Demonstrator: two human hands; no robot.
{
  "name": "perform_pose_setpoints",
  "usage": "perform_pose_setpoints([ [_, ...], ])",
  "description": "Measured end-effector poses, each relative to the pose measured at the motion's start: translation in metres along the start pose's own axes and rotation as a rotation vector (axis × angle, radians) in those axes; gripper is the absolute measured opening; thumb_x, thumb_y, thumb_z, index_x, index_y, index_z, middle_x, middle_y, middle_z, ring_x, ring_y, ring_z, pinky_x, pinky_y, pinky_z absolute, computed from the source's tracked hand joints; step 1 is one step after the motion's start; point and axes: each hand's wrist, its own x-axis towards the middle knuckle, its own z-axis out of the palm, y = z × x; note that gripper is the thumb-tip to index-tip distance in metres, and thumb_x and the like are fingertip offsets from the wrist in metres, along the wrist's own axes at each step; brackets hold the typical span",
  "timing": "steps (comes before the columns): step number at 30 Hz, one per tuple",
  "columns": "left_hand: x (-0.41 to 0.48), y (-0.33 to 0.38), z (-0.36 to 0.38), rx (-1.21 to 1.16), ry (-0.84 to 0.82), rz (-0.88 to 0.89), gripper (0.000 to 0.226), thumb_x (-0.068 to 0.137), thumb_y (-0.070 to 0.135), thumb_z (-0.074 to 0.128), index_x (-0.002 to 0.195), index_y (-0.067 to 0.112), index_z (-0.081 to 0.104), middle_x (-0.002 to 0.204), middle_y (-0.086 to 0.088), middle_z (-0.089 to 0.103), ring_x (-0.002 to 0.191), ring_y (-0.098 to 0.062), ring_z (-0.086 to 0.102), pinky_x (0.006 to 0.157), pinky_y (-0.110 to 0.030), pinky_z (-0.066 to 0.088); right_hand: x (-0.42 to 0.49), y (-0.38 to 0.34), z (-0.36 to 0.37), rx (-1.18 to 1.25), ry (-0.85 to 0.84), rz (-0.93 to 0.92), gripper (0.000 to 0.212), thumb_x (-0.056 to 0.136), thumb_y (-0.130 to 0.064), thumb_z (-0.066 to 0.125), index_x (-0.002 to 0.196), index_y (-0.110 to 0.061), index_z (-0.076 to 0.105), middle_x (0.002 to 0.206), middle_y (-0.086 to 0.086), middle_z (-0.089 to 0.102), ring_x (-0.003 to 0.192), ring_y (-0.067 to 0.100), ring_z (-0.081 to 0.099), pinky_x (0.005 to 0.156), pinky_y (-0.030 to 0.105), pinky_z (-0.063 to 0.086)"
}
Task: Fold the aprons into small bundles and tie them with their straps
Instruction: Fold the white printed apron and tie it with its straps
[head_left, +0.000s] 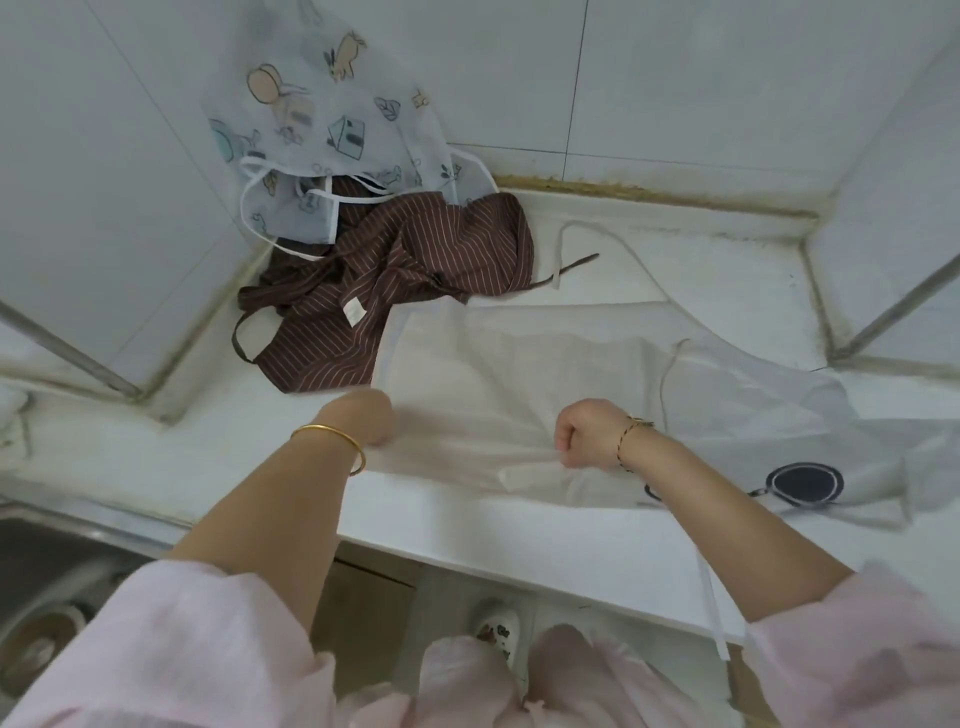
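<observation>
At the near tabletop (519, 540) edge, the right hand (587, 434) curls its fingers (563, 448) into pinched cloth of the white apron (519, 374), spread flat. The blurred left hand (371, 418) sits at its corner, grip unclear. Folding seems barely begun; behind, the striped apron (405, 270) and printed apron (322, 119) lie heaped, unfolded.

We see the white apron (519, 374) as thin, half-sheer matt cloth, the brown apron (415, 249) as denser striped weave, the printed apron (322, 119) as gauzy cloth. We note a smooth, faintly glossy countertop (519, 535), glossy wall tiles (727, 78), a dull metal sink (52, 571), a polished gold-coloured metal bangle (332, 441) and a soft matt pink cloth sleeve (208, 649)
</observation>
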Motion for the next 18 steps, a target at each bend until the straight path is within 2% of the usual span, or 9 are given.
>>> perform_pose_setpoints([
  [2,-0.001,-0.006,0.002,0.144,-0.063,-0.035,0.032,0.094,0.005,0.038,0.12,0.0,0.056,0.124,-0.014,0.057,0.115,-0.031,0.054,0.097,-0.037,0.042,0.0,-0.007,0.006,0.088,-0.01,-0.026,0.007,0.08,-0.015,0.068,0.081,-0.019,0.062,0.072,-0.013,0.055,0.069,0.006,0.053,0.062,0.016,0.042],
  [5,0.006,0.001,-0.012,0.128,0.062,-0.178,0.041,0.093,0.01,0.043,0.134,0.003,0.043,0.133,-0.013,0.048,0.121,-0.031,0.049,0.096,-0.039,0.043,-0.007,0.009,0.001,0.265,0.245,0.1,0.012,0.082,-0.021,0.067,0.076,-0.02,0.057,0.068,-0.012,0.053,0.073,0.013,0.056,0.066,0.022,0.041],
  [6,0.011,0.012,-0.019,0.092,0.138,-0.154,0.044,0.093,0.01,0.045,0.135,0.003,0.039,0.136,-0.014,0.044,0.123,-0.032,0.048,0.096,-0.04,0.042,-0.01,0.017,-0.003,0.249,0.324,0.18,0.011,0.084,-0.024,0.064,0.078,-0.019,0.056,0.073,-0.008,0.056,0.078,0.018,0.058,0.067,0.024,0.043],
  [8,0.025,0.046,-0.029,0.022,0.24,0.075,0.039,0.094,0.009,0.043,0.132,0.005,0.038,0.133,-0.015,0.04,0.122,-0.035,0.047,0.096,-0.043,0.041,-0.019,0.034,-0.009,0.122,0.41,0.371,0.016,0.09,-0.031,0.056,0.092,-0.015,0.054,0.092,0.003,0.059,0.087,0.026,0.059,0.069,0.029,0.045],
  [10,0.03,0.092,-0.034,-0.016,0.221,0.373,0.037,0.095,0.014,0.043,0.131,0.007,0.039,0.13,-0.016,0.037,0.116,-0.037,0.049,0.095,-0.045,0.041,-0.028,0.047,-0.008,0.023,0.369,0.553,0.035,0.092,-0.04,0.051,0.108,-0.009,0.048,0.108,0.01,0.055,0.097,0.03,0.058,0.071,0.032,0.043],
  [12,0.032,0.135,-0.033,-0.013,0.132,0.569,0.045,0.094,0.021,0.048,0.137,0.014,0.036,0.135,-0.013,0.03,0.116,-0.037,0.048,0.095,-0.044,0.042,-0.033,0.056,-0.001,0.066,0.251,0.684,0.049,0.088,-0.05,0.053,0.114,-0.008,0.044,0.114,0.009,0.053,0.104,0.029,0.056,0.077,0.034,0.044],
  [14,0.033,0.172,-0.027,0.078,0.056,0.644,0.055,0.094,0.026,0.051,0.143,0.02,0.028,0.145,-0.011,0.019,0.12,-0.036,0.046,0.097,-0.044,0.042,-0.032,0.061,0.011,0.043,0.128,0.707,0.041,0.088,-0.045,0.052,0.112,-0.012,0.047,0.114,0.007,0.056,0.104,0.029,0.057,0.08,0.033,0.044],
  [16,0.035,0.192,-0.019,0.167,0.057,0.623,0.057,0.093,0.022,0.049,0.144,0.019,0.025,0.146,-0.012,0.017,0.12,-0.037,0.044,0.095,-0.043,0.041,-0.025,0.061,0.02,-0.056,0.04,0.612,0.022,0.092,-0.029,0.048,0.107,-0.013,0.053,0.109,0.008,0.059,0.099,0.029,0.058,0.08,0.03,0.044],
  [18,0.039,0.204,-0.013,0.199,0.07,0.586,0.056,0.089,0.014,0.046,0.141,0.014,0.027,0.144,-0.015,0.019,0.118,-0.039,0.043,0.093,-0.044,0.04,-0.022,0.064,0.018,-0.056,-0.118,0.551,0.011,0.092,-0.018,0.05,0.085,-0.01,0.054,0.084,0.007,0.059,0.077,0.024,0.057,0.073,0.028,0.049],
])
